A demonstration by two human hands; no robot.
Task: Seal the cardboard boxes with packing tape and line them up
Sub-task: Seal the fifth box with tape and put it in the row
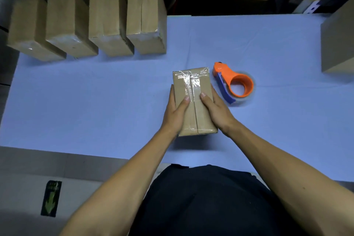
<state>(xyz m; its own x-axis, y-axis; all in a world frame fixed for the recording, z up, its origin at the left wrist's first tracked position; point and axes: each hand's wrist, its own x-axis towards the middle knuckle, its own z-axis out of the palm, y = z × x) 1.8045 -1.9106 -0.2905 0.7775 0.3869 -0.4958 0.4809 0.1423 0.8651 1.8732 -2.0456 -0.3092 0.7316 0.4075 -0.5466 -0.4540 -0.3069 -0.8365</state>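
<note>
A small cardboard box (191, 84) lies on the blue table (95, 101) in front of me, with clear tape along its top seam and wrinkled tape at its far end. My left hand (177, 111) grips its left side, thumb on top. My right hand (214, 107) grips its right side, thumb on top beside the seam. An orange and blue tape dispenser (232, 82) lies on the table just right of the box, touched by neither hand.
Several taped cardboard boxes (107, 23) stand side by side in a row along the far left edge. A larger cardboard box (338, 44) sits at the right edge. Dark shelving with more boxes lies beyond the table.
</note>
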